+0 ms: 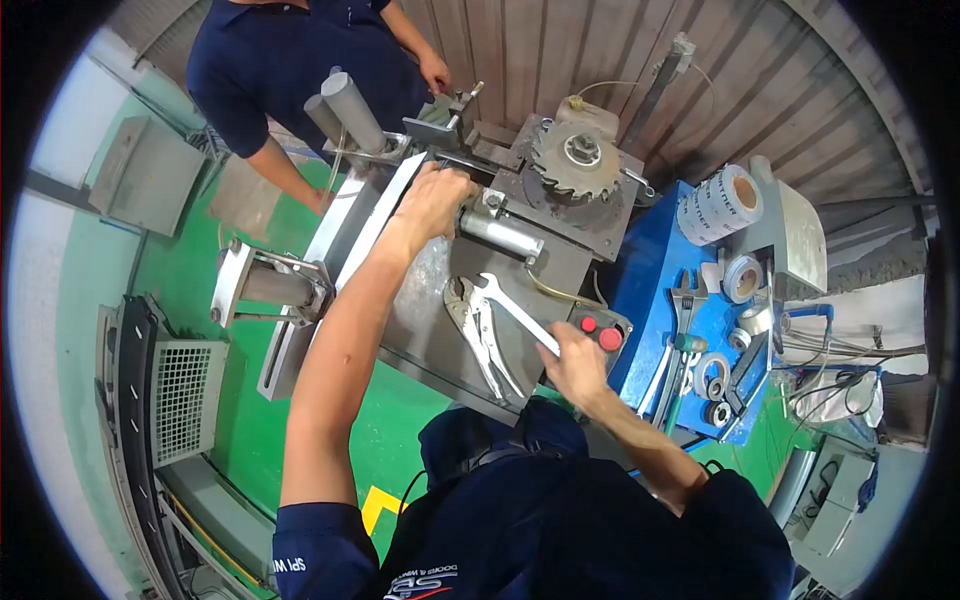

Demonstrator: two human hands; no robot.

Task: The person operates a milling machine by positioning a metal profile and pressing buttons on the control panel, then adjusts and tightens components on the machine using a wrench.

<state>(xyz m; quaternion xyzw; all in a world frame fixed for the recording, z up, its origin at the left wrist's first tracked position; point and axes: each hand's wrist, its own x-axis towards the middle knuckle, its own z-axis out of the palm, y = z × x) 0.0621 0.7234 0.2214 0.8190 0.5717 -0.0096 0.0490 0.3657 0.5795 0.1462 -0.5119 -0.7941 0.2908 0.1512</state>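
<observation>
My right hand (578,362) is wrapped round the shank of an open-end wrench (520,312), whose jaw points up and to the left over the machine table (424,285). Beside the wrench, a pair of locking pliers (478,335) lies on the metal surface. My left hand (432,200) reaches to the far side, fingers curled down at the machine's fixture beside a long pale metal bar (382,220). What those fingers grip is hidden. A metal cylinder (502,235) sits just right of that hand. Beyond it, a toothed circular saw blade (578,160) is mounted on the machine.
Red push buttons (609,340) sit near my right hand. On the right, a blue bench (640,285) holds tape rolls (742,278), an adjustable wrench (687,300) and other tools. Another person (290,65) stands across the machine. A clamp cylinder (275,284) projects at left.
</observation>
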